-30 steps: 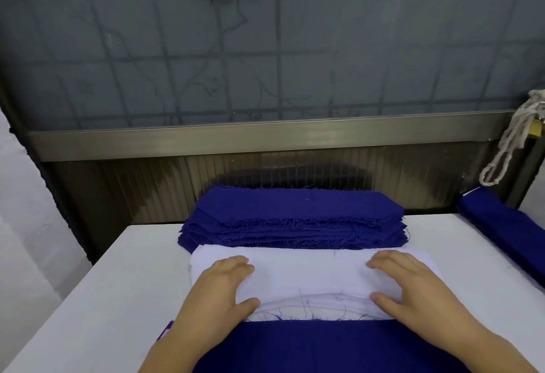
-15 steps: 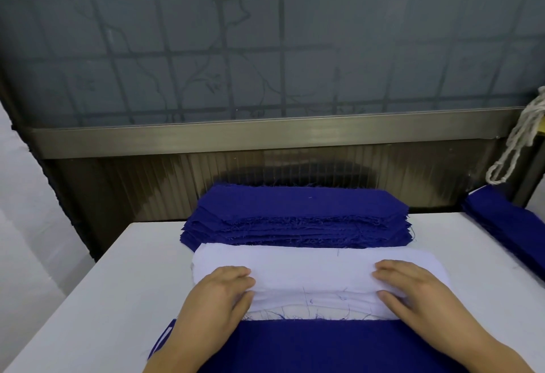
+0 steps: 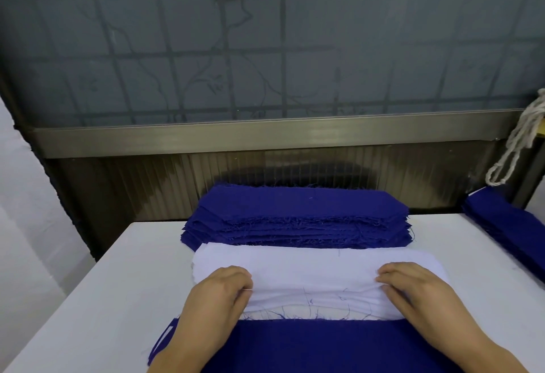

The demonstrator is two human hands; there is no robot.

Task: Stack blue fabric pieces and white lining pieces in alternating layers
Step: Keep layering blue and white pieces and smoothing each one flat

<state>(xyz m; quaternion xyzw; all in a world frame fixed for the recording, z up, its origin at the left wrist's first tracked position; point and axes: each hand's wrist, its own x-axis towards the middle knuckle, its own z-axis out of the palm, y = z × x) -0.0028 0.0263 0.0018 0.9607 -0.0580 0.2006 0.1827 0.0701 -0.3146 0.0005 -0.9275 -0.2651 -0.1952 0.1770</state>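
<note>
Both hands lay on a pile of white lining pieces at mid-table: the left hand and right hand each pinched the top layer's near edge. A tall stack of blue fabric pieces waited behind (plenty left). The alternating stack, blue on top, sat nearest, apparently awaiting white.

1. White lining pieces: a flat pile at table centre, its top sheet wrinkled along the 6 o'clock edge.
2. Blue fabric pieces: a thick stack with frayed edges, touching the lining at its 12 o'clock side.
3. Blue fabric piece: lying flat at 6 o'clock, its far edge overlapping the lining.
</note>
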